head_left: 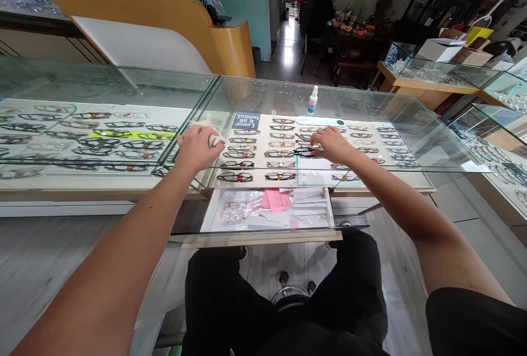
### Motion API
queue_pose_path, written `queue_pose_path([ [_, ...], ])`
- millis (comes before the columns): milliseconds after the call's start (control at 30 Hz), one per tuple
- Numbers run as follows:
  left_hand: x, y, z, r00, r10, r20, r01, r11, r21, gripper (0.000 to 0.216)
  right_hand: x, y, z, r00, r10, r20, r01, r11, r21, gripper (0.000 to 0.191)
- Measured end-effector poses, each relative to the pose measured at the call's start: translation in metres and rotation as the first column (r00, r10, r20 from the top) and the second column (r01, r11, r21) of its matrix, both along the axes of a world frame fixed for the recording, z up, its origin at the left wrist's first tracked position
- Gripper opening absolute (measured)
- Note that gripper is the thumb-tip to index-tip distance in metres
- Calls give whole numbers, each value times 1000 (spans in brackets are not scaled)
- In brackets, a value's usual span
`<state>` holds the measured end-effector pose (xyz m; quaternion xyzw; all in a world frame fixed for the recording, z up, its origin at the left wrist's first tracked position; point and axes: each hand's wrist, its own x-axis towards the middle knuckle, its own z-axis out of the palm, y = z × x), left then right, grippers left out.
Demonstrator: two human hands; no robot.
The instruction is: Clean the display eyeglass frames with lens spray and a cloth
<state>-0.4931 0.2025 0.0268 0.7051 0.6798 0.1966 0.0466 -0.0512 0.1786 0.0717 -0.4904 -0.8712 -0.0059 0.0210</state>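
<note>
Holding eyeglasses [303,152] over glass counter [370,106] — person [324,12] beyond.

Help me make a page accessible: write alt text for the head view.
A person's right hand holds black-framed eyeglasses over a clear glass display counter, while the left hand holds a crumpled pale cloth. Rows of multicoloured spectacles lie beneath the glass, and a small white-and-blue spray bottle stands on top.
</note>
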Motion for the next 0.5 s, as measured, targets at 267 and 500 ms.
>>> queue_pose_path([
  [267, -4, 4, -5, 1000, -5, -6, 5, 1000, 13, 43, 9, 4, -4, 990, -32, -138, 20, 996, -92, 44],
  [500, -5, 4, -6, 1000, -15, -7, 15, 1000, 23, 42, 0, 6, 9, 951, -149, -272, 88, 971, -222, 71],
])
